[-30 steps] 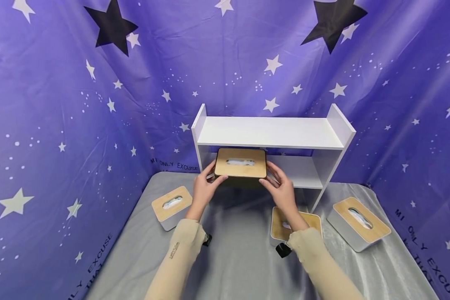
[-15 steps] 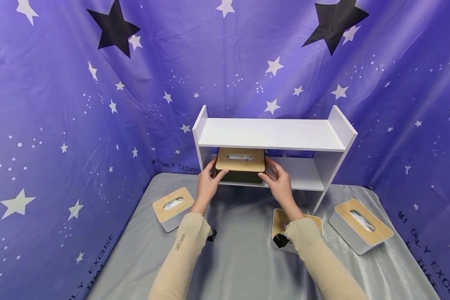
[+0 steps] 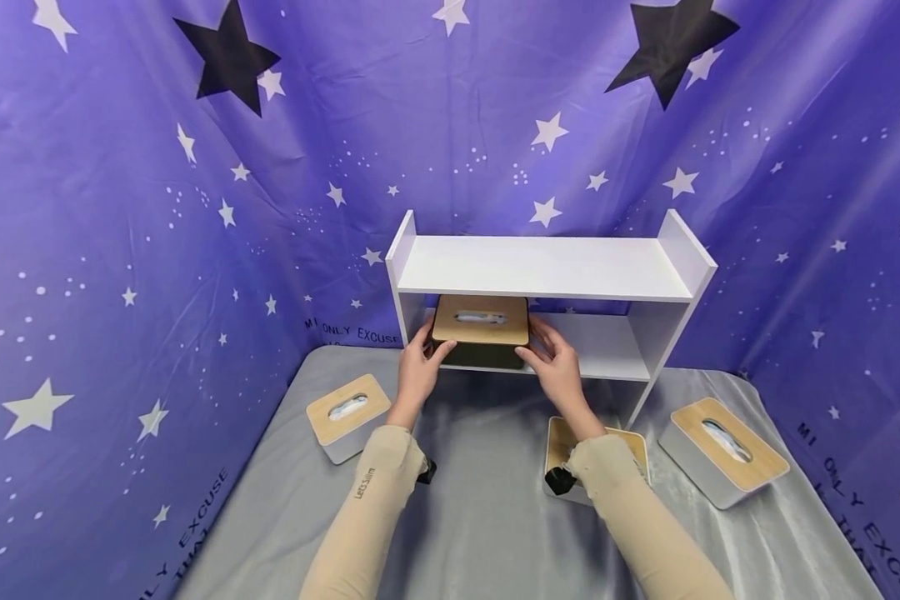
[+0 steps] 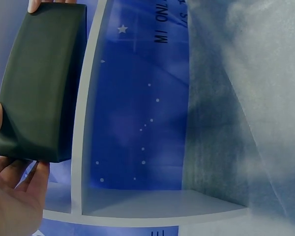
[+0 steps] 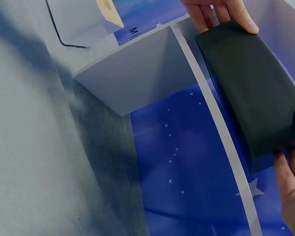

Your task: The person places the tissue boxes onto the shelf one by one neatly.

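Observation:
A tissue box point(image 3: 483, 356) with a dark green body and a light wooden lid is between both hands at the left part of the white shelf's point(image 3: 603, 346) middle board. My left hand point(image 3: 417, 371) grips its left end, thumb at the front corner. On the other end, my right hand point(image 3: 558, 367) holds it with the thumb in front. The wrist views show the dark long side of the tissue box point(image 4: 39, 83), with fingers of both hands at its two ends. Whether its base rests fully on the board, I cannot tell.
On the grey cloth point(image 3: 472, 517) stand a pale tissue box point(image 3: 348, 408) at left, another point(image 3: 723, 450) at far right, and a third point(image 3: 558, 446) partly hidden under my right forearm. The shelf's top board point(image 3: 540, 265) lies above my hands. A starry purple curtain point(image 3: 450, 150) surrounds everything.
One second ago the dark tissue box showed mostly its lid; it has since levelled, its dark front now showing above the board's edge. Over the last half second hardly anything differs.

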`<state>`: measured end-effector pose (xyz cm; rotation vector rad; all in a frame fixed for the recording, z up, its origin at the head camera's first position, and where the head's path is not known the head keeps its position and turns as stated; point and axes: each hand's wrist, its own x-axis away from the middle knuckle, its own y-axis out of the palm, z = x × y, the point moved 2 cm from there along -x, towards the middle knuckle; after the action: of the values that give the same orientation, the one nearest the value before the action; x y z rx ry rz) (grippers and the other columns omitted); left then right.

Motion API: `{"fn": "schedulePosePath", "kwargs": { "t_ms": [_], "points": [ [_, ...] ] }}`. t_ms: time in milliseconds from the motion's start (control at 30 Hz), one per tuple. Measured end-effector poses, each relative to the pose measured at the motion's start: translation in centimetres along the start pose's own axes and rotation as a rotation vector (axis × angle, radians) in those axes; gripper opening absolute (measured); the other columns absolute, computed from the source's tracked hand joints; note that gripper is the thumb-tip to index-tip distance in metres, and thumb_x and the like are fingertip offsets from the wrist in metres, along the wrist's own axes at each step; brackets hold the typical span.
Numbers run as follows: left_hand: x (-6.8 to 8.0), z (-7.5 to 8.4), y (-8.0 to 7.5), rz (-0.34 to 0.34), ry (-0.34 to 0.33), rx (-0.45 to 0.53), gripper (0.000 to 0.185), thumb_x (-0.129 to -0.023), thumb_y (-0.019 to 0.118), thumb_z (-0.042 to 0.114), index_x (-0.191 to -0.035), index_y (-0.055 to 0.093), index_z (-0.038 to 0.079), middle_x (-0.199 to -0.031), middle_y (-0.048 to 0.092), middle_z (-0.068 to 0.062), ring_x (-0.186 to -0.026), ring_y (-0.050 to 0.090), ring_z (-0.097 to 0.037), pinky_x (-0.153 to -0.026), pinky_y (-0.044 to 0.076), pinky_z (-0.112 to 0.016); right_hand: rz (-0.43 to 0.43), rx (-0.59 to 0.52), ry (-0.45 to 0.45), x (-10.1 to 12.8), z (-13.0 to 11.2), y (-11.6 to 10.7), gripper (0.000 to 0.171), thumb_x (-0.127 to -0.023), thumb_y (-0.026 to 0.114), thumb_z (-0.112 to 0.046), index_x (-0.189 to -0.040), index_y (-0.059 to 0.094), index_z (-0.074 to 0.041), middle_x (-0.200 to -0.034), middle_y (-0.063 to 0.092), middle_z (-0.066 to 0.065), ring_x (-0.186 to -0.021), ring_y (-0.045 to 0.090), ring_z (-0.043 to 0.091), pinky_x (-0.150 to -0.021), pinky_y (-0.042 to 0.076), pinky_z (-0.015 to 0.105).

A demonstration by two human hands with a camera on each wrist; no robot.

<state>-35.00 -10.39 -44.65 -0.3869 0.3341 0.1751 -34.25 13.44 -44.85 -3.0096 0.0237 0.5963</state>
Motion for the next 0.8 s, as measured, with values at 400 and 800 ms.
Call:
{"fn": "schedulePosePath", "kwargs": {
  "t_ms": [400,800],
  "points": [
    [0.0,-0.8,0.1,0.005,-0.002,0.005,0.061,-0.092,0.072,0.022,-0.147,0.049,0.005,-0.138,0.060,-0.021,-0.126,0.060,-0.033,-0.106,0.052,-0.044,0.014,-0.011,0.013,0.1,0.2,0.6,0.062,-0.090,0.068,0.003,-0.147,0.043,0.005,-0.153,0.043,0.023,-0.144,0.040,0.035,-0.109,0.045,0.030],
    [0.0,-1.0,0.2,0.002,-0.003,0.010,0.062,-0.093,0.071,0.021,-0.147,0.047,0.003,-0.141,0.058,-0.021,-0.127,0.060,-0.034,-0.105,0.052,-0.045,-0.004,-0.003,0.072,0.5,-1.5,0.7,0.062,-0.090,0.067,0.007,-0.146,0.041,0.009,-0.153,0.041,0.027,-0.144,0.038,0.038,-0.108,0.044,0.031]
  ]
}}
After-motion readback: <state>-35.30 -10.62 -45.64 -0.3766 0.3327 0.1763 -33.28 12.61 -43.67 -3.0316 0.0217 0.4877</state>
